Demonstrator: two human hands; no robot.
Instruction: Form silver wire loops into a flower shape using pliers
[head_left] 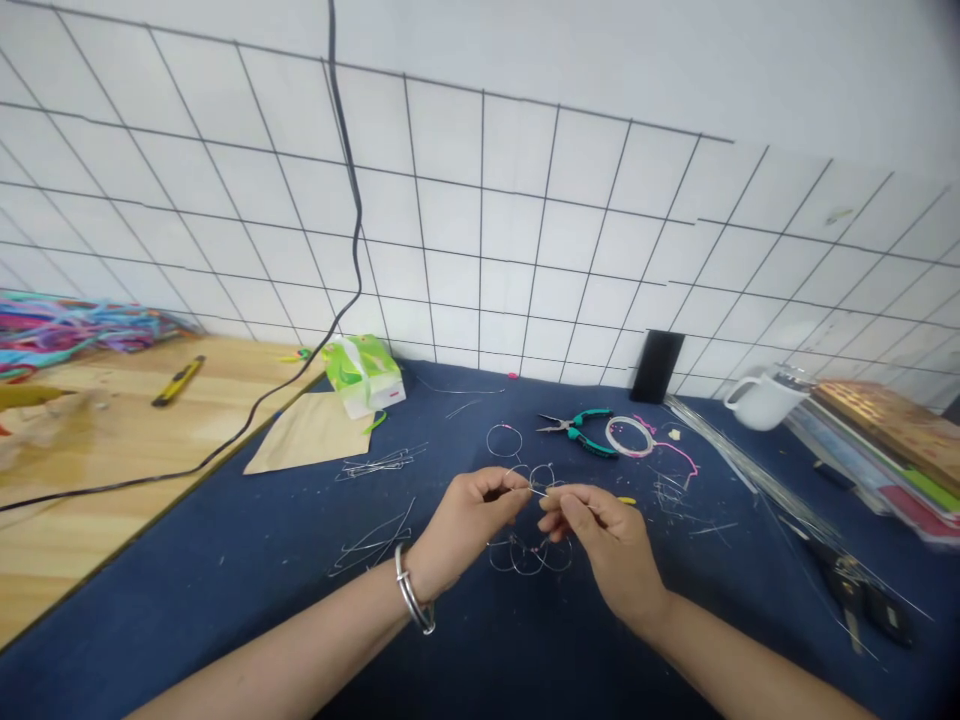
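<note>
Over a dark blue cloth (225,580), my left hand (469,520) and my right hand (600,540) meet fingertip to fingertip. Both pinch a thin silver wire (541,491) that runs between them. The wire belongs to a shape of several wire loops (529,555) hanging below my fingers. A silver bangle (412,600) sits on my left wrist. More wire loops (504,440) lie just beyond my hands.
Teal-handled pliers (581,432) and a coil of pale cord (628,437) lie behind my hands. Cut wire pieces (379,462) are scattered to the left. A green tissue pack (362,373), a white mug (761,400), a black cable (300,370) and a yellow utility knife (178,380) are farther off.
</note>
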